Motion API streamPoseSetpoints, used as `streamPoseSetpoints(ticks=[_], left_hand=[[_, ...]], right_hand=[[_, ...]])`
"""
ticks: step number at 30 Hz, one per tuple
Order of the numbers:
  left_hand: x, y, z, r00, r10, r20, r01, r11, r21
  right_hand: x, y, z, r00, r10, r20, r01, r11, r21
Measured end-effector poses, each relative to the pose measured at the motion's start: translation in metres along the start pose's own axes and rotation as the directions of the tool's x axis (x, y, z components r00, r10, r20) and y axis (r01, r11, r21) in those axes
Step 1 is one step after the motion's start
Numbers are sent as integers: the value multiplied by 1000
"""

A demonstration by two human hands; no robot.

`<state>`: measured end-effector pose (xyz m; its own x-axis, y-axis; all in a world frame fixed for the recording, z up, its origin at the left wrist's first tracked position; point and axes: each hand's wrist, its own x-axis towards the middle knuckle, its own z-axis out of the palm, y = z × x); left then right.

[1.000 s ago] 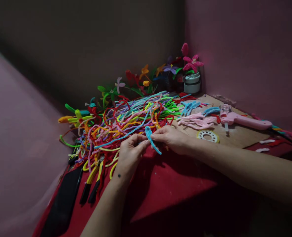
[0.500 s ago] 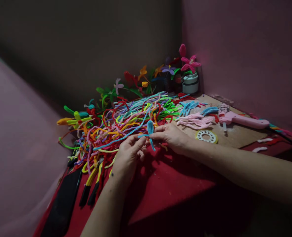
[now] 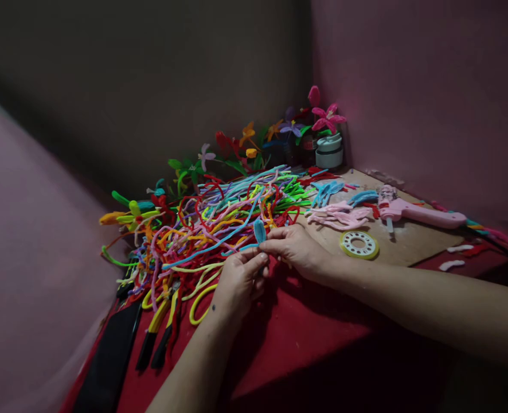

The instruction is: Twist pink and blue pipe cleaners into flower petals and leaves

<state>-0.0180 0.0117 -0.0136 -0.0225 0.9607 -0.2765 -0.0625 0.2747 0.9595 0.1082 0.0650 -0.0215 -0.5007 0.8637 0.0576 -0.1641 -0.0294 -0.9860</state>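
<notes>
A blue pipe cleaner (image 3: 260, 230), bent into a petal-shaped loop, stands upright between my two hands. My right hand (image 3: 294, 248) pinches it at the base of the loop. Closed on its lower ends is my left hand (image 3: 243, 278), the fingertips nearly touching those of the right; the fingers hide most of these ends. Just beyond both hands lies a tangled heap of coloured pipe cleaners (image 3: 219, 215).
A pink glue gun (image 3: 426, 213) rests on a brown board (image 3: 404, 246) with blue petals (image 3: 325, 192), pink petals (image 3: 340, 217) and a tape roll (image 3: 359, 245). Yellow-handled pliers (image 3: 157, 321) and a black flat object (image 3: 108, 355) lie left. Pipe-cleaner flowers (image 3: 329, 119) stand behind.
My left hand has moved right and closed on the lower ends of the blue pipe cleaner, which stuck out free before. The loop sits slightly lower in view.
</notes>
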Motion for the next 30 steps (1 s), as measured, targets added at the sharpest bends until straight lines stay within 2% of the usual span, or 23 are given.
streamPoseSetpoints(ticks=[3, 5, 9, 15, 22, 26, 30], left_hand=[[-3, 4, -2, 999, 48, -3, -46, 980, 196], [-6, 8, -7, 993, 113, -42, -97, 953, 286], [-7, 15, -17, 950, 279, -142, -225, 924, 309], [-3, 9, -13, 966, 242, -88, -231, 965, 125], [-1, 6, -12, 975, 208, -77, -208, 978, 2], [-2, 8, -10, 966, 209, -152, -204, 978, 50], [-2, 9, -11, 963, 237, -131, -225, 969, 99]], right_hand=[[2, 1, -3, 1000, 10, 7, -10, 999, -34], [3, -1, -5, 1000, 24, 16, -23, 998, -58], [2, -5, -4, 992, 108, 63, -103, 991, -84], [-2, -4, 1, 973, 129, 190, -112, 989, -95], [-3, -2, 0, 977, 87, 195, -73, 994, -82], [-3, -1, 0, 969, 104, 222, -81, 990, -111], [-4, 3, 2, 965, 95, 244, -59, 986, -154]])
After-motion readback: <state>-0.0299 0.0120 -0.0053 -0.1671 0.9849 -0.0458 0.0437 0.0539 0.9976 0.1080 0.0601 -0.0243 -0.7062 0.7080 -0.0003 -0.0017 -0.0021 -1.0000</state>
